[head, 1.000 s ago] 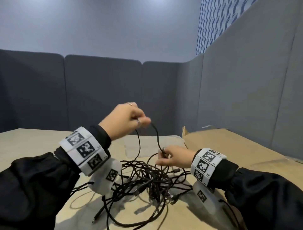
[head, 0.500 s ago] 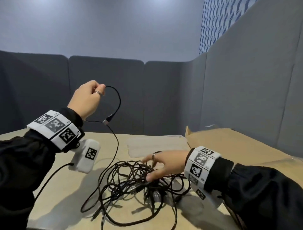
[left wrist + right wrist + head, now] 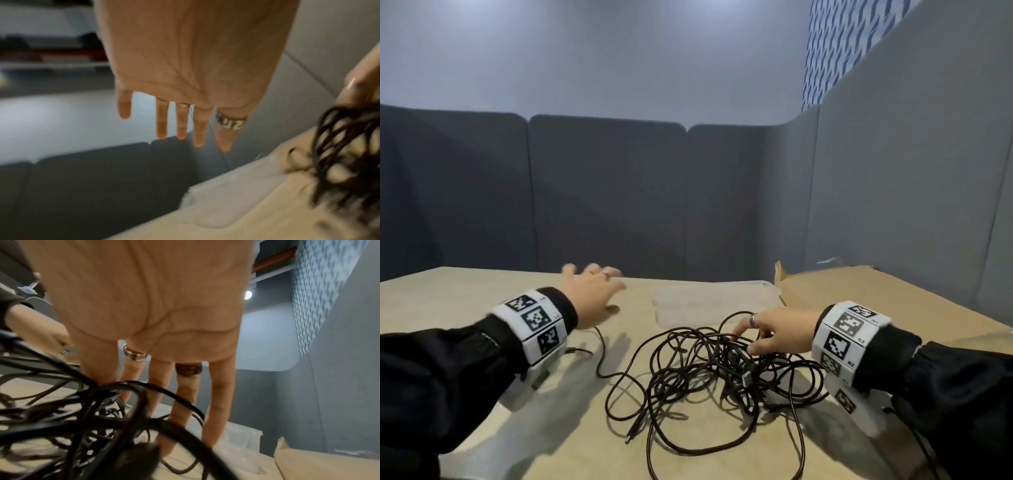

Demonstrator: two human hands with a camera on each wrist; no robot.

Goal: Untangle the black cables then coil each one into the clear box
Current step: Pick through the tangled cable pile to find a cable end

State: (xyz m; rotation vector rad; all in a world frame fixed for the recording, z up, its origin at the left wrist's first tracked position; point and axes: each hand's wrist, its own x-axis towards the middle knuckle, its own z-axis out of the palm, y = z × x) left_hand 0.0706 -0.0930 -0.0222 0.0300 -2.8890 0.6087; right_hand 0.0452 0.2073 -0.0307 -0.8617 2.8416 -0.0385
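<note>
A tangle of black cables (image 3: 709, 370) lies on the light wooden table (image 3: 465, 291), with one loose strand (image 3: 602, 356) trailing left. My left hand (image 3: 594, 294) hovers above the table left of the heap, its fingers (image 3: 180, 123) spread straight and holding nothing. My right hand (image 3: 767, 330) rests flat on the right side of the tangle, with its fingers (image 3: 183, 394) straight among the cable loops (image 3: 115, 404). The clear box (image 3: 715, 303) stands just behind the heap, with no cable seen inside.
Flattened brown cardboard (image 3: 859, 291) covers the table's right side beside the box. Grey padded partitions (image 3: 606, 192) wall the table at the back and right. Bare tabletop lies to the left of the cables.
My left hand has let go of the cable end it held up and dropped toward the table with fingers spread. The freed strand now lies on the table. My right hand stays on the heap.
</note>
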